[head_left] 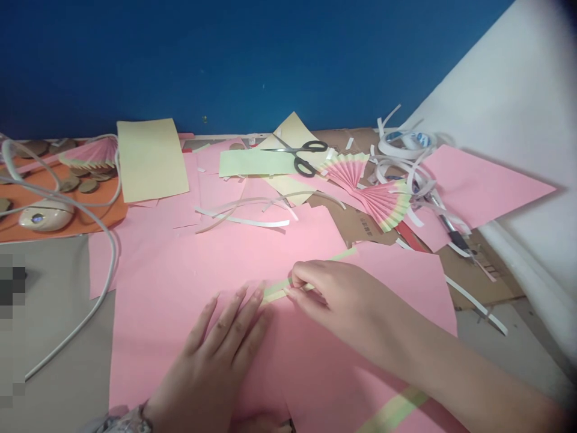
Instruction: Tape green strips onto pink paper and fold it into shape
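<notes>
My left hand [220,346] lies flat with fingers spread on pink paper [157,337], its fingertips touching one end of a narrow yellow-green paper strip [274,293]. Beside them, my right hand [338,294] is closed, thumb and fingertips pinched on that strip. The strip runs slantwise up to the right along a pink sheet [406,276] and is partly hidden under the right hand. Another yellow-green band [396,409] crosses the pink sheet below my right forearm. Thin white paper strips [252,219] lie just beyond the hands.
Black-handled scissors [311,156] rest on a pale green paper piece [241,163]. A pleated pink-and-green paper fan [367,189] lies right of them, near curled white tape strips [401,144]. At left are a yellow sheet [153,161], a glue gun-like white device [45,215] and its cable [106,282].
</notes>
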`<state>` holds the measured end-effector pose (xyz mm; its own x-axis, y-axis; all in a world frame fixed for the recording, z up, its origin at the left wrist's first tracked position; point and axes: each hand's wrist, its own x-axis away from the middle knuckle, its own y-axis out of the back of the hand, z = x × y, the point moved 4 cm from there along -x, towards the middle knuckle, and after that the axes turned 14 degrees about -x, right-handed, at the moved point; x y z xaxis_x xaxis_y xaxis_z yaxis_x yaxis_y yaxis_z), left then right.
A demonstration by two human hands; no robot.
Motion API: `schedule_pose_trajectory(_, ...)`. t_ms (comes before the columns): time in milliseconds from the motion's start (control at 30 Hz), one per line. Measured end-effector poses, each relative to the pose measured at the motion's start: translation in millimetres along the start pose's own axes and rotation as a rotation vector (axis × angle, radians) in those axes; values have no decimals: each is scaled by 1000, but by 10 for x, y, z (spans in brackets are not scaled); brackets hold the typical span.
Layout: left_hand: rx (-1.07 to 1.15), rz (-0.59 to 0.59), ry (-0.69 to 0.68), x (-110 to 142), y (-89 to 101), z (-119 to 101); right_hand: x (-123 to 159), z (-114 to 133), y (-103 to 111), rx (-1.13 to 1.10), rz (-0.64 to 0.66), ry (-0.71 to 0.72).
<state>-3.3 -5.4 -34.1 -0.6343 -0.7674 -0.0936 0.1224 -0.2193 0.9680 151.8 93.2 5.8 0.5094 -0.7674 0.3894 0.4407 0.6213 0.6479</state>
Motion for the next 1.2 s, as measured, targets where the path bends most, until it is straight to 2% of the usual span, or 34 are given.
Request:
schedule_pose_trajectory(200,-3,-41,-14,-2,14,-3,-13,-36,1,-9,32,-16)
schedule_pose_trajectory(367,-18,-9,-16,-7,38,4,-19,-66,12,-20,5,-38)
schedule_pose_trajectory(500,-21,-37,-16,-15,59,5,-28,-63,3,-16,14,-28)
schedule_pose_trajectory(1200,1,-13,-27,-12,78,-6,-6,-95,-24,10,3,-12)
